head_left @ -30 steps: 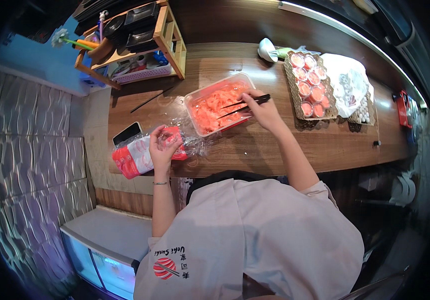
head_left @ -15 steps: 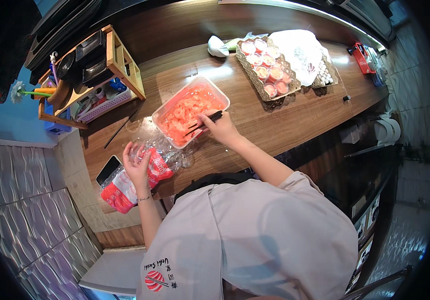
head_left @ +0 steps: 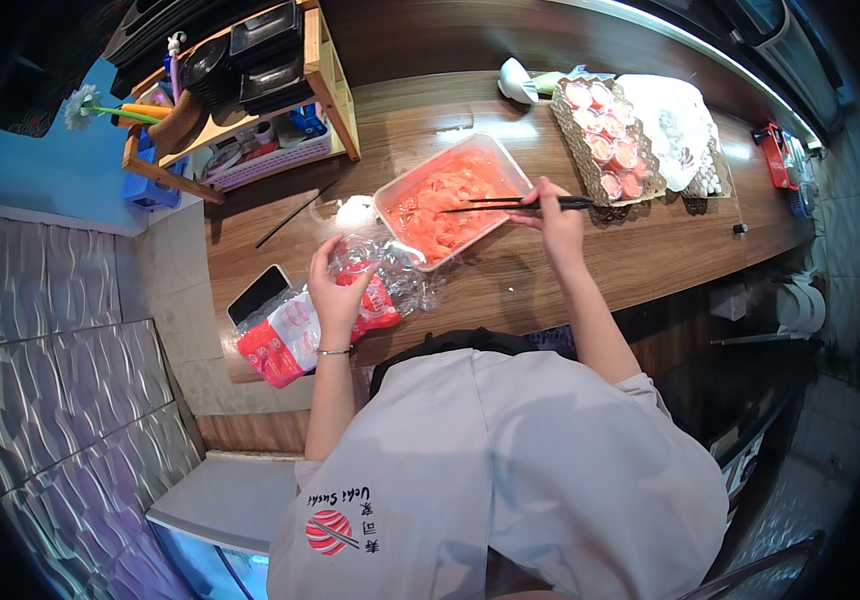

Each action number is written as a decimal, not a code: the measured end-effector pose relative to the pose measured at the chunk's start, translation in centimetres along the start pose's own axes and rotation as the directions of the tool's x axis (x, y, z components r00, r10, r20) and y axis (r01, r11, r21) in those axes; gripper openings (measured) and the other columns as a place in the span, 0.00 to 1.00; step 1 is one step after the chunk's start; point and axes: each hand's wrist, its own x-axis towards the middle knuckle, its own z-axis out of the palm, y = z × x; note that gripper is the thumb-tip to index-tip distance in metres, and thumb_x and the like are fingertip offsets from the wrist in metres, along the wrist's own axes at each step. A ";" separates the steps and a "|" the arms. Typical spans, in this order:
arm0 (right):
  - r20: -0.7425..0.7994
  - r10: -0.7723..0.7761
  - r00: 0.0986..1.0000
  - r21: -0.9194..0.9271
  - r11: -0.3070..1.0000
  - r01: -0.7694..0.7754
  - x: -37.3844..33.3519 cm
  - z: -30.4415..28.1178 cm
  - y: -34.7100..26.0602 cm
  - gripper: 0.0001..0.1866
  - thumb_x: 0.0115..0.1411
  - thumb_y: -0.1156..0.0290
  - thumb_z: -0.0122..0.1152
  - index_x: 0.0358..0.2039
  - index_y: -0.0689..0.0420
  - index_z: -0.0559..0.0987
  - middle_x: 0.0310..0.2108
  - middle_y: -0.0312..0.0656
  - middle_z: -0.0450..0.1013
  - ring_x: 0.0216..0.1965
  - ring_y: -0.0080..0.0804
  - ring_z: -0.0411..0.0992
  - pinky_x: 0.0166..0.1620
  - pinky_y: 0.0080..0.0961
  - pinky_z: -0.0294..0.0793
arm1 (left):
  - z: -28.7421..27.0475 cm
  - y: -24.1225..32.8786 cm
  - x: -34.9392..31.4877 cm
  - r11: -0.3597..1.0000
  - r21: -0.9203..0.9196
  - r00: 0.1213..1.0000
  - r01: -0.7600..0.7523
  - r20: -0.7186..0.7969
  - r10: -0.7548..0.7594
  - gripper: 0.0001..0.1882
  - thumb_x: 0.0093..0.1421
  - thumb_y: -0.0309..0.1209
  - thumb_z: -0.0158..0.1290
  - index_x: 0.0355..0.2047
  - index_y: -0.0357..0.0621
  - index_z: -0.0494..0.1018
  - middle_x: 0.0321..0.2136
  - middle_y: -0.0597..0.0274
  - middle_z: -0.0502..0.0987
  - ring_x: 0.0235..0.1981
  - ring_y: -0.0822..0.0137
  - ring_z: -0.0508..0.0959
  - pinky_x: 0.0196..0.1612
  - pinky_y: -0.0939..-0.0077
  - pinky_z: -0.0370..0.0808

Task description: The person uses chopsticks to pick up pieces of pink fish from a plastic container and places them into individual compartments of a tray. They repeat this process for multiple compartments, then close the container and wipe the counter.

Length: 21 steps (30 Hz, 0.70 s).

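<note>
Black chopsticks (head_left: 495, 204) are gripped in my right hand (head_left: 556, 222), their tips over the pink-orange shredded food (head_left: 450, 200). It looks like pickled ginger and fills a clear rectangular plastic tub (head_left: 522, 172). My left hand (head_left: 338, 297) has its thumb and fingers apart and curved, beside crumpled clear plastic (head_left: 412, 285). Whether its fingertips touch that plastic I cannot tell. Under and beside this hand lies a red-and-white printed plastic package (head_left: 280, 345).
A phone (head_left: 260, 290) lies left of the package, and a thin black stick (head_left: 288, 222) farther back. Beyond stands a wooden rack (head_left: 335, 85) with black dishes. Farther right are a carton tray (head_left: 575, 130) of filled cups, a white plastic bag (head_left: 665, 120) and a red basket (head_left: 778, 158).
The view has shifted, so the table things appear farther right. My right hand has turned the chopsticks to lie nearly level across the tub. My left hand's fingers have moved nearer the clear plastic.
</note>
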 end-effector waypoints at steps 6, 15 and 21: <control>-0.036 -0.006 0.999 0.052 0.999 0.008 0.0 0.5 -4.1 0.20 0.70 0.57 0.47 0.26 0.59 0.70 0.26 0.46 0.75 0.29 0.36 0.80 0.31 0.24 0.84 | 1.0 2.0 2.3 0.993 0.100 0.997 -0.063 0.052 0.058 0.41 0.44 0.27 0.71 0.57 0.45 0.62 0.48 0.55 0.74 0.50 0.62 0.76 0.53 0.68 0.75; 0.058 0.032 0.998 0.238 0.970 -0.045 -0.2 0.3 -4.8 0.19 0.70 0.55 0.47 0.28 0.57 0.69 0.28 0.52 0.77 0.31 0.40 0.81 0.31 0.21 0.84 | 5.7 6.3 5.0 0.986 -0.029 0.967 -0.161 0.196 0.164 0.47 0.42 0.29 0.72 0.60 0.46 0.56 0.43 0.49 0.78 0.46 0.58 0.79 0.51 0.66 0.76; 0.084 0.111 0.990 0.354 0.926 -0.134 -0.4 0.0 -1.5 0.19 0.69 0.55 0.48 0.28 0.57 0.69 0.29 0.53 0.77 0.31 0.39 0.81 0.30 0.22 0.84 | 7.7 5.7 4.8 0.944 -0.330 0.961 0.013 0.264 0.079 0.53 0.42 0.22 0.71 0.63 0.46 0.49 0.45 0.56 0.75 0.50 0.65 0.75 0.57 0.68 0.72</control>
